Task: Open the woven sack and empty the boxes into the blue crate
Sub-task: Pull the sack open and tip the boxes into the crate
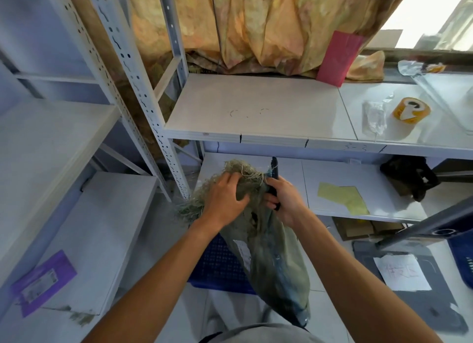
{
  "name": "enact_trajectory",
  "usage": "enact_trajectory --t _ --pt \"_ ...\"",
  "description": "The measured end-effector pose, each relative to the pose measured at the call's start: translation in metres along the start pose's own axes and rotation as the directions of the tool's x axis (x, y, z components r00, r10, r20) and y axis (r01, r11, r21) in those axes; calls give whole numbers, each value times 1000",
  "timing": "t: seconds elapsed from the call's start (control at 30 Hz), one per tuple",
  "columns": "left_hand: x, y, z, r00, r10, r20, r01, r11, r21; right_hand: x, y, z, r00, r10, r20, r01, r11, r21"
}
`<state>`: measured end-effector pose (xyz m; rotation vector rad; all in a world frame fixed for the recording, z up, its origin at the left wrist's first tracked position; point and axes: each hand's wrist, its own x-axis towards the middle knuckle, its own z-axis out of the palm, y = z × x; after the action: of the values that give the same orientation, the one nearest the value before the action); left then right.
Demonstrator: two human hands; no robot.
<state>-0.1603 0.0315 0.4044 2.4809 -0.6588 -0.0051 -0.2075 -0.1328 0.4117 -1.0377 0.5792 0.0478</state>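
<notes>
A grey-green woven sack (271, 260) hangs in front of me, its frayed top (243, 171) held up between my hands. My left hand (225, 202) grips the frayed mouth of the sack from the left. My right hand (284, 199) holds a dark, slim tool (274, 173), like a knife, upright against the sack's top. Under the sack, on the floor, lies the blue crate (220, 263), mostly hidden by the sack and my left arm. No boxes are visible; the sack's contents are hidden.
White metal shelving (256, 107) stands ahead, with a tape roll (410, 111) and plastic wrap on the upper right. A yellow sheet (343, 198) and a dark bag (407, 178) lie on the lower shelf. A purple envelope (43, 282) lies on the left shelf. A second blue crate (463, 255) is at right.
</notes>
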Motion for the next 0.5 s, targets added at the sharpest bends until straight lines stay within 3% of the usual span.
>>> enact_trajectory --t 0.13,0.23,0.33,0.5 --pt "7 13 4 999 -4 32 6 996 -85 -1 4 -1 1000 -3 -16 3 1000 -10" --pt "7 25 6 968 -72 241 130 963 -234 -3 6 -1 999 -10 -41 10 1000 -11" --pt "8 28 7 925 -66 375 186 938 -293 -4 7 0 996 -34 -81 23 992 -127" --pt "16 36 -3 904 -16 428 182 919 -350 -5 -2 -5 989 -83 -126 44 957 -287"
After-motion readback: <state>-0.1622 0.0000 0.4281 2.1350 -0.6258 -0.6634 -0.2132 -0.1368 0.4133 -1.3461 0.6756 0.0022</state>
